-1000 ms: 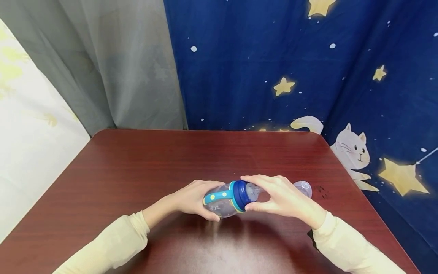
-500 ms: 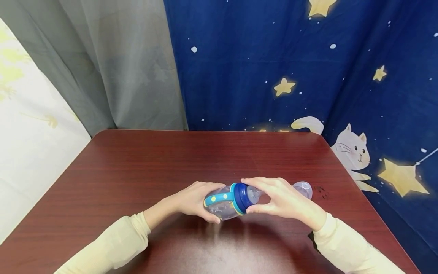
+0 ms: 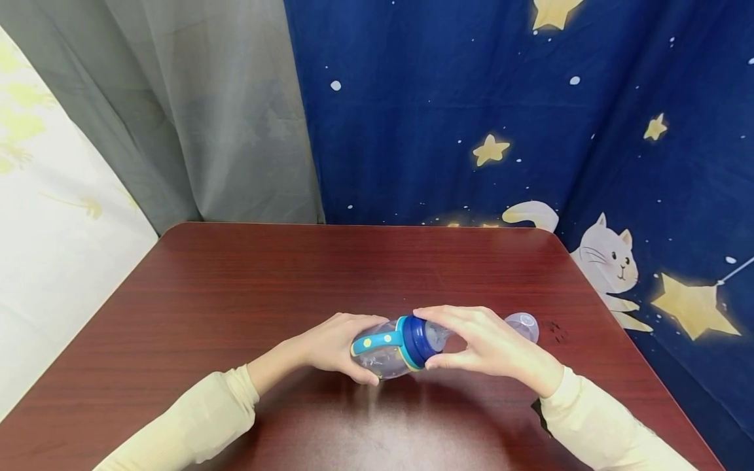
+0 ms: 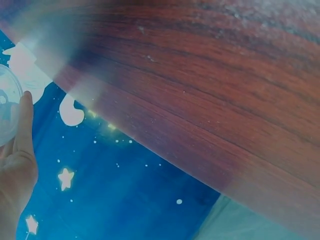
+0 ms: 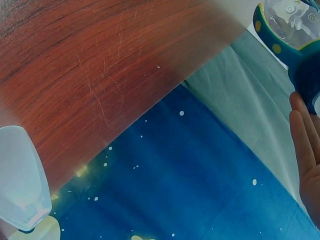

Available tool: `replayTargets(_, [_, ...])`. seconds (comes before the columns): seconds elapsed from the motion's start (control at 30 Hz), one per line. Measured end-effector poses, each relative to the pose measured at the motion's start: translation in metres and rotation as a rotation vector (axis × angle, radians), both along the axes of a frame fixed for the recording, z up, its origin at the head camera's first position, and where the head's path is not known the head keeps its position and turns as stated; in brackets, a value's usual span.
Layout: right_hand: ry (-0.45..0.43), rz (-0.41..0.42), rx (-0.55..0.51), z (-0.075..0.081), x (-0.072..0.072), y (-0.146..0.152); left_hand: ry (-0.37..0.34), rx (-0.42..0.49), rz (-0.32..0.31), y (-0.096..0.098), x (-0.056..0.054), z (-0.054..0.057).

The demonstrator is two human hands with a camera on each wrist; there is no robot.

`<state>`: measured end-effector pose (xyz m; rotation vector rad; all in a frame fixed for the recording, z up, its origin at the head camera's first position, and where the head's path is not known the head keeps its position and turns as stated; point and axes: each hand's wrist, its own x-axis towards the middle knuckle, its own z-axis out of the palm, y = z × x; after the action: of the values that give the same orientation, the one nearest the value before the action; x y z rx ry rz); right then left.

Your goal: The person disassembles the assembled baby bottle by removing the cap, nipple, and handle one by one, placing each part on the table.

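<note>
Cream sleeves come up from the bottom of the frame; the left hand [image 3: 332, 343] curls round the clear body of the baby bottle [image 3: 391, 345], and the right hand [image 3: 483, 343] pinches its dark blue ring [image 3: 417, 339]; the bottle lies sideways in the middle, long way left to right, just above the smooth reddish wooden table [image 3: 294, 275]; a clear round cap [image 3: 523, 324] sits behind the right hand; a blue star curtain [image 3: 501, 111] hangs far back.

We seem to be in a home, perhaps a child's room: a dark-blue curtain [image 3: 471, 111] printed with yellow stars and a white cat [image 3: 609, 258] hangs behind the table's far edge [image 3: 353, 224], beside a grey curtain [image 3: 200, 118].
</note>
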<state>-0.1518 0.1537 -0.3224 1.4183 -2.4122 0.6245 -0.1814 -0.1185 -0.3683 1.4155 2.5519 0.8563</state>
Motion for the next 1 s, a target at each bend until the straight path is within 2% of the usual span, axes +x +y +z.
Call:
replayTargets(0.13, [0.006, -0.021, -0.01, 0.0005, 0.0015, 0.0, -0.018, -0.001, -0.006, 0.0006, -0.0004, -0.0001])
replayTargets(0.47, [0.043, -0.072, -0.028, 0.0001, 0.0016, -0.0004, 0.025, 0.001, 0.003, 0.0009, -0.0011, -0.0009])
replayTargets(1.0, [0.022, -0.027, -0.024, -0.0009, 0.0001, -0.0004, -0.001, -0.004, 0.001, 0.0011, -0.0011, -0.0009])
